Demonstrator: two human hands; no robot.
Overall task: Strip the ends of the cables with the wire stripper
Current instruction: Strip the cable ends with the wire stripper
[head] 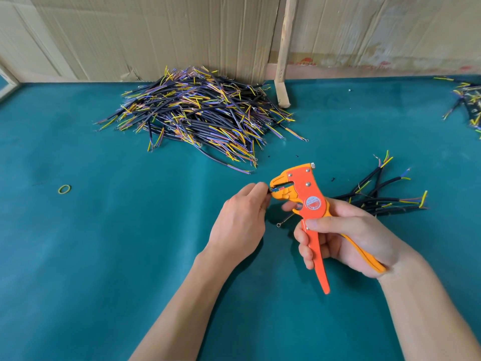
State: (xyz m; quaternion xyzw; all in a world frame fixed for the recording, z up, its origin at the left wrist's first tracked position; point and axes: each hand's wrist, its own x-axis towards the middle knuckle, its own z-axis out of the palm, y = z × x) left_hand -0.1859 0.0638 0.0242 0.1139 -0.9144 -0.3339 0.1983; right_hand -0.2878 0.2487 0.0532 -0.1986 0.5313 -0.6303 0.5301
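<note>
My right hand (348,235) grips the handles of an orange and yellow wire stripper (309,204), held above the green table with its jaws pointing left. My left hand (239,217) pinches a short black cable (269,191) and holds its coloured wire ends inside the stripper's jaws. Most of that cable is hidden under my left hand; a wire with a ring terminal (279,224) shows below the tool. A large heap of black cables (203,113) with yellow, blue and purple ends lies at the back centre. A smaller bunch of cables (382,196) lies just right of my right hand.
The table has a green cover (104,256). A yellow-green rubber band (64,189) lies on it at the left. A wooden stick (283,50) leans against the cardboard wall (156,35) at the back. More cables (468,102) lie at the far right edge.
</note>
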